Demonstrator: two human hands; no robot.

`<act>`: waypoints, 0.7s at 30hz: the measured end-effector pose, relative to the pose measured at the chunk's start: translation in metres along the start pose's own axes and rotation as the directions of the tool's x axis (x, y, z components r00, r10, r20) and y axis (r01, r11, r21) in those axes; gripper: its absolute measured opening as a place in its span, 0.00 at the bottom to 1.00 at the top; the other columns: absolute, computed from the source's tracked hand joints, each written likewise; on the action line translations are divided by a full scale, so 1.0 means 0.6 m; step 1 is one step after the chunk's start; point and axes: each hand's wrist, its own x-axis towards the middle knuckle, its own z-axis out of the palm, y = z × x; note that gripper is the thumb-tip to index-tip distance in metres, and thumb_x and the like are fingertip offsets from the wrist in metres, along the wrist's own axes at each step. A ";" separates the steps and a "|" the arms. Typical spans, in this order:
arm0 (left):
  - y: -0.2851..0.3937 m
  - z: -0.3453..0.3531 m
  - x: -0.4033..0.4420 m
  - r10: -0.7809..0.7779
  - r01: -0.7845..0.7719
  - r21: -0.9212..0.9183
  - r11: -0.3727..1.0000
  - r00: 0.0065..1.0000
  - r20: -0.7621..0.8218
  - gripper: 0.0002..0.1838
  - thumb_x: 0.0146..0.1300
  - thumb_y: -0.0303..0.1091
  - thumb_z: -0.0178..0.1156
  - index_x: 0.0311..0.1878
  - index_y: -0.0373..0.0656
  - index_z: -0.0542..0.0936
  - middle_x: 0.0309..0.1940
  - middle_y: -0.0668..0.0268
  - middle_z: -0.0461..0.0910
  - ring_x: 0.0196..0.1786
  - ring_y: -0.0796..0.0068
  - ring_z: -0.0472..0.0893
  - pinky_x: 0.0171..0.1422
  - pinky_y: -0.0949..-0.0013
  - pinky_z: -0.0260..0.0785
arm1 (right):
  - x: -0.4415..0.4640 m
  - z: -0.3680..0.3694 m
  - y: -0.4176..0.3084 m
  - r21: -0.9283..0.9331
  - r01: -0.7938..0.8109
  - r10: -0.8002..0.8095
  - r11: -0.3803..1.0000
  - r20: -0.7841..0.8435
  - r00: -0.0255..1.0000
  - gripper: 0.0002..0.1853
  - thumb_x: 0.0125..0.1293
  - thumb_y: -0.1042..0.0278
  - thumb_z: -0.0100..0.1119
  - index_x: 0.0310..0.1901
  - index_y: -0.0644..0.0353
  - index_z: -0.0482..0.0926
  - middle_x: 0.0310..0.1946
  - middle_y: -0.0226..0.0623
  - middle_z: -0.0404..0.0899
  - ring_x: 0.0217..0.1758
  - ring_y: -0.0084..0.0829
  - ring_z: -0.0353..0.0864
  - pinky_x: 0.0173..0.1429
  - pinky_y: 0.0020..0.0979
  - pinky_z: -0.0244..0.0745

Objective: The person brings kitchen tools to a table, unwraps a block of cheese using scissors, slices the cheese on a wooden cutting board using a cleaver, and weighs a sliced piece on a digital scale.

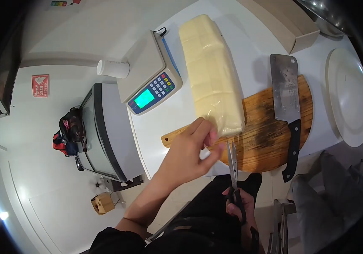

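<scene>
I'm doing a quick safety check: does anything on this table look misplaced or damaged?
Yes. The cleaver lies across the wooden board, its handle seeming to jut past the edge of the white table, where it might get bumped. The board also has blackened patches, perhaps scorching or stains.

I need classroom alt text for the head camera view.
A person's left hand is at the near end of a wrapped pale block; the right hand holds scissors. A cleaver lies on a wooden board; a digital scale stands nearby.
</scene>
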 end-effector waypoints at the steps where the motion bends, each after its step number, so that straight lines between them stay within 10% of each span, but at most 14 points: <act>1: 0.003 0.004 0.002 -0.007 0.007 0.025 1.000 1.000 -0.012 0.05 0.60 0.25 0.58 0.33 0.36 0.71 0.26 0.61 0.69 0.27 0.68 0.70 0.32 0.70 0.63 | -0.002 0.002 -0.003 0.017 -0.049 0.049 0.999 0.000 0.999 0.18 0.55 0.73 0.63 0.48 0.66 0.75 0.19 0.22 0.69 0.18 0.11 0.63 0.23 0.16 0.55; 21: -0.074 0.031 -0.011 -0.129 0.070 -0.437 0.897 0.986 -0.107 0.09 0.61 0.27 0.59 0.28 0.36 0.70 0.24 0.67 0.65 0.28 0.75 0.62 0.33 0.73 0.57 | 0.013 0.019 -0.057 0.102 -0.199 0.196 0.975 0.039 0.980 0.19 0.58 0.69 0.61 0.49 0.68 0.74 0.19 0.26 0.71 0.17 0.12 0.64 0.21 0.16 0.56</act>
